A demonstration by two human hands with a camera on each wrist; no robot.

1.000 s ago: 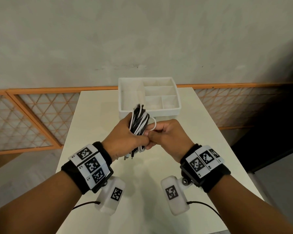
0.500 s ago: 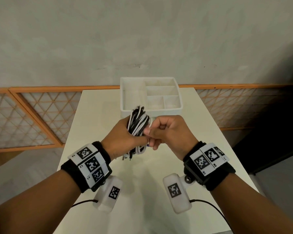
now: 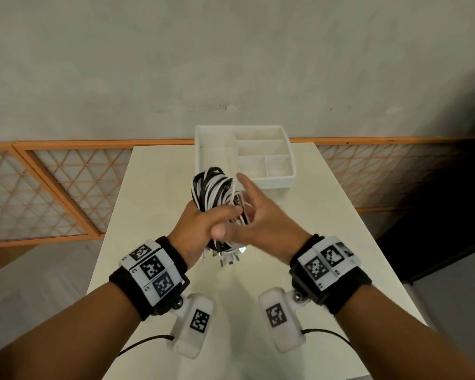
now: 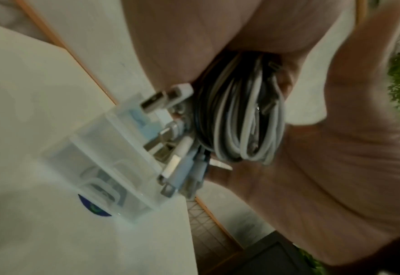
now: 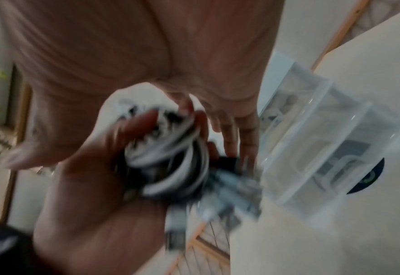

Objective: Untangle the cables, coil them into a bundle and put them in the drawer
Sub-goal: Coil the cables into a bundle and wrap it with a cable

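My left hand (image 3: 199, 229) grips a coiled bundle of black and white cables (image 3: 213, 187) around its middle, above the table just in front of the white divided drawer tray (image 3: 272, 181). The loops stand up out of the fist, and several plug ends (image 3: 222, 256) hang below it. My right hand (image 3: 263, 218) sits against the bundle's right side with fingers spread and the index finger (image 3: 243, 182) straight. The left wrist view shows the bundle (image 4: 241, 119) and plugs (image 4: 170, 134) under the palm. The right wrist view is blurred; the bundle (image 5: 170, 156) sits in the left fist.
The tray stands at the far edge of the pale table (image 3: 154, 201), its large left compartment (image 3: 217, 149) nearest the bundle. An orange lattice railing (image 3: 52, 187) runs behind and to both sides. The table drops off left and right.
My right hand has let go of the white cable end it pinched and spread its fingers. The left hand has tipped the bundle up and a little toward the tray.
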